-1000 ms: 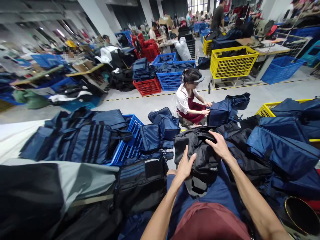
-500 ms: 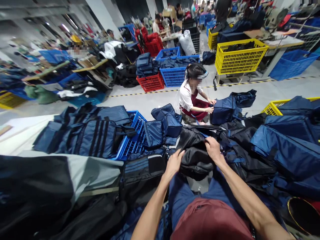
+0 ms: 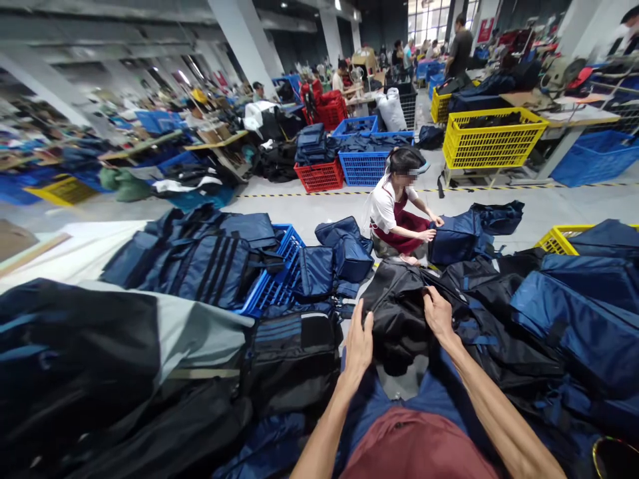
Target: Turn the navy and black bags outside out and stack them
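Note:
A black fabric bag (image 3: 397,319) lies in front of me between my knees, its cloth rumpled and an opening toward me. My left hand (image 3: 358,340) is against the bag's left side, with fingers straight and the thumb apart. On the other side, my right hand (image 3: 438,314) is closed on the bag's upper right edge, the fingertips partly hidden in the cloth. Just left of my left hand lies a black bag with blue stripes (image 3: 284,339). Dark blue and black bags (image 3: 499,332) are piled right of my right hand.
A person (image 3: 397,206) sits on the floor ahead, both hands at a navy bag (image 3: 454,236). A blue crate (image 3: 287,266) with navy bags stands ahead left. Navy box-shaped bags (image 3: 579,326) lie at the right. Yellow crates (image 3: 494,140) and a red crate (image 3: 319,176) stand farther back.
My left hand has loosened from the bag's edge and its fingers have straightened. My right hand still grips the edge. The view has tilted up and the bag's top has settled away from me.

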Tool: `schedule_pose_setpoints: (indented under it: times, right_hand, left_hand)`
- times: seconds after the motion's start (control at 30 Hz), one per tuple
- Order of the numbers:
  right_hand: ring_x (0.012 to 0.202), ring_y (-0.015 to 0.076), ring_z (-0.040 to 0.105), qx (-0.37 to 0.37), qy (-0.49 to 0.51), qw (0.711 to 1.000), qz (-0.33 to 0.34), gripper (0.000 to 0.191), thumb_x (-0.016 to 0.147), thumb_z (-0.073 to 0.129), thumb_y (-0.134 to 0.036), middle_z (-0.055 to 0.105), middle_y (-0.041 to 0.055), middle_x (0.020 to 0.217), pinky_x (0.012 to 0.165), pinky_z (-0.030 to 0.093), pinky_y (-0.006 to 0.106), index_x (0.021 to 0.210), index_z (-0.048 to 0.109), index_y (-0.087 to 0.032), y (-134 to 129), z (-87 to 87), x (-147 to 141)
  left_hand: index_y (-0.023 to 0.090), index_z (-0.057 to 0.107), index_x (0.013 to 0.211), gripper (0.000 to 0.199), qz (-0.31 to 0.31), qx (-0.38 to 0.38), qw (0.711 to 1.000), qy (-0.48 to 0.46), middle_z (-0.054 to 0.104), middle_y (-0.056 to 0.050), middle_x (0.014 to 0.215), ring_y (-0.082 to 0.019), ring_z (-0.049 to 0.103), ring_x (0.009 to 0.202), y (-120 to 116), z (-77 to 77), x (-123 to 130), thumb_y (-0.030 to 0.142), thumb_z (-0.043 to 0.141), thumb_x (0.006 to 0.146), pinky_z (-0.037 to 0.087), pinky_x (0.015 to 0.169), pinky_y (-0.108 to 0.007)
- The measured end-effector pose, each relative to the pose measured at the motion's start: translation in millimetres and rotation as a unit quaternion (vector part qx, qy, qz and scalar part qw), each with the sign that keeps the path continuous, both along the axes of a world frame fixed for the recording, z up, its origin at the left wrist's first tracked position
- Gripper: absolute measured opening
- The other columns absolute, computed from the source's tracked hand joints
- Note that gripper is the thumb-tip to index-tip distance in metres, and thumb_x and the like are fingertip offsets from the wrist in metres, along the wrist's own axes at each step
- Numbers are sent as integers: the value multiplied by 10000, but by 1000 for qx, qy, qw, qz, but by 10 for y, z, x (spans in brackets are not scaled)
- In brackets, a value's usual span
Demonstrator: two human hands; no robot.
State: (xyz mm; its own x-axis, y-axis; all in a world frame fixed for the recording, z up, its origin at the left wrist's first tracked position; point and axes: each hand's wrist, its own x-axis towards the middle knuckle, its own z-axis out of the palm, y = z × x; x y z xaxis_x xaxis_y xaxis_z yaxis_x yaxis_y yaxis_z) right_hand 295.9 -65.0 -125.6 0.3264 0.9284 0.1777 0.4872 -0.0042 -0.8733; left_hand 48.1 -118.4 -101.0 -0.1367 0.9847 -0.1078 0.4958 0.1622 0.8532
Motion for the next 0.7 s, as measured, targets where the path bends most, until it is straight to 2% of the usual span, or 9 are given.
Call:
schedule_pose_setpoints:
  times: [0.1, 0.2, 0.3, 0.4, 0.47, 0.53, 0.6, 0.7]
  right_hand:
    - [729, 235, 586, 1, 31, 999, 28, 445, 999, 515, -654, 714, 41, 823, 754, 426, 320, 994, 757, -281, -71, 123, -51]
    - [734, 233, 575, 16, 57, 998, 16, 448, 1013, 514, -654, 727, 49, 880, 770, 439, 329, 1035, 751, -274, -109, 243, -70]
    - [690, 225, 519, -10, 55, 998, 15, 497, 973, 494, -682, 693, 52, 829, 754, 437, 347, 989, 731, -245, -52, 320, -80]
    - [722, 217, 514, -1, 64, 997, 41, 490, 958, 524, -686, 677, 46, 840, 751, 440, 337, 941, 710, -234, 0, 446, -102]
    - [741, 202, 516, 20, 76, 994, 70, 449, 981, 554, -653, 667, 27, 857, 730, 437, 316, 949, 706, -232, -5, 630, -133]
    - [723, 180, 495, 42, 71, 991, 105, 403, 1004, 581, -605, 616, -1, 809, 689, 420, 296, 909, 689, -228, -14, 922, -186]
    - [696, 158, 465, 79, 50, 986, 135, 387, 1026, 603, -557, 547, -24, 749, 659, 406, 284, 848, 657, -218, 28, 1315, -267]
    - [735, 140, 517, 173, 39, 970, 168, 388, 1079, 606, -517, 563, -28, 788, 699, 458, 270, 874, 660, -192, 255, 2027, -431]
  left_hand:
    - [268, 144, 1787, 801, 56, -12, 998, -41, 210, -105, 1863, -231, 208, 1723, -257, -175, -101, 654, 342, 1114, 241, 1398, -436]
    - [255, -24, 1791, 972, 65, -22, 994, -87, 128, -151, 1874, -265, 160, 1730, -527, -417, -154, 687, 462, 1067, 278, 1386, -446]
    - [257, -36, 1788, 1220, 51, -40, 993, -98, 127, -188, 1866, -326, 176, 1726, -707, -593, -97, 664, 729, 931, 269, 1391, -500]
    - [280, 1, 1787, 1384, 50, -46, 992, -104, 244, -199, 1836, -361, 300, 1691, -736, -653, 12, 563, 910, 783, 352, 1360, -503]
    - [278, 67, 1782, 1364, 65, -38, 991, -107, 360, -202, 1789, -367, 405, 1644, -666, -613, 70, 506, 939, 758, 420, 1320, -491]
    - [249, 177, 1755, 1272, 86, -23, 989, -118, 497, -204, 1701, -362, 530, 1560, -532, -488, 91, 463, 940, 760, 476, 1271, -483]
    - [208, 340, 1672, 1087, 111, 9, 985, -131, 622, -192, 1579, -341, 631, 1454, -348, -270, 56, 440, 917, 780, 519, 1219, -467]
    - [202, 600, 1397, 629, 178, 89, 976, -92, 740, -160, 1380, -317, 706, 1303, -15, 221, -138, 422, 827, 853, 567, 1123, -438]
